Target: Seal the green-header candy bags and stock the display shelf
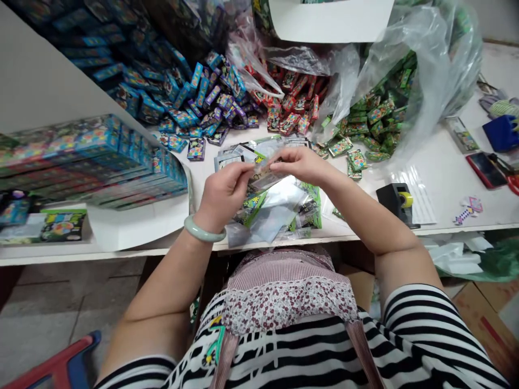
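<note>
My left hand (pixel 225 194) and my right hand (pixel 300 163) both pinch a small clear plastic packet (pixel 263 172) between them, above the front of the white table (pixel 438 178). The left wrist wears a pale green bangle (pixel 203 231). Under the hands lies a heap of clear sleeves and green printed cards (pixel 279 210). Just beyond the hands lies a pile of flat packets (pixel 243 154).
Small blue boxes (pixel 190 102) are heaped at the back left, red ones (pixel 287 108) in the middle, green ones (pixel 377 116) spilling from a clear bag at the right. A stack of packed blue boxes (pixel 93 156) stands left. A tape dispenser (pixel 397 201) and a phone (pixel 486 170) lie right.
</note>
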Tool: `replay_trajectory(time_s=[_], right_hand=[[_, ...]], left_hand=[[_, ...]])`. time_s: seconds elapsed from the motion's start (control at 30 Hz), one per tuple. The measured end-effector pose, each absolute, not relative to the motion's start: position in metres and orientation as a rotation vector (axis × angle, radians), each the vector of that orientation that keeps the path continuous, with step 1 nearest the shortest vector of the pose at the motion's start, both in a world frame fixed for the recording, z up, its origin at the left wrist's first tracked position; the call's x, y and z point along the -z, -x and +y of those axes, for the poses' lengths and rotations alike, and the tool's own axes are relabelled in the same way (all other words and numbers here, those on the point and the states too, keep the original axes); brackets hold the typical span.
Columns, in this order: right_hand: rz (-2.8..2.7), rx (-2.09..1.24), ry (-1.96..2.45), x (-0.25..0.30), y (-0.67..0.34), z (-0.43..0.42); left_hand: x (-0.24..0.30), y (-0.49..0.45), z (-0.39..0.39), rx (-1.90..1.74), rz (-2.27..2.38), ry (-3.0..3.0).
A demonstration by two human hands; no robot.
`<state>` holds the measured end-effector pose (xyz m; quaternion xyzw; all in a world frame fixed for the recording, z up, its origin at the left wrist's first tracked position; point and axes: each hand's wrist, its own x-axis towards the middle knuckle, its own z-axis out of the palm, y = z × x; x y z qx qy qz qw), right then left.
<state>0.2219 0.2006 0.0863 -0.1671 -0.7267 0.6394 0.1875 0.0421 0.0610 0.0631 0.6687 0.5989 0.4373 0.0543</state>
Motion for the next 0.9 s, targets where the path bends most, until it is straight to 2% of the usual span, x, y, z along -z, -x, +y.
replay_trajectory(time_s=[0.1,0.27,0.43,0.5,0.73,0.9], right_hand=[[-1.887,-1.887,0.544,-0.077,-0.220,0.197],[-1.834,-1.920,0.543,-0.073,-0.217,0.195],[-1.961,-1.420,0.653,-0.071,-0.216,0.184],[-1.946,-1.329,0.706,-0.068,-0.215,0.181],[-1.717,-1.817,0.783,-0.066,-0.209,0.188],[-1.862,-1.976,0.651,-0.078,-0.218,0.189]], left_hand=[[-0.061,-0.044,0.054,-1.067,1.920,-2.228],[-0.049,-0.043,0.057,-1.015,1.972,-2.317],[-0.039,-0.036,0.059,-1.149,2.008,-2.230],[-0.038,-0.040,0.058,-1.094,2.028,-2.218],[-0.040,-0.052,0.060,-0.727,2.206,-2.148],[-0.047,-0.040,0.056,-0.856,1.999,-2.147]])
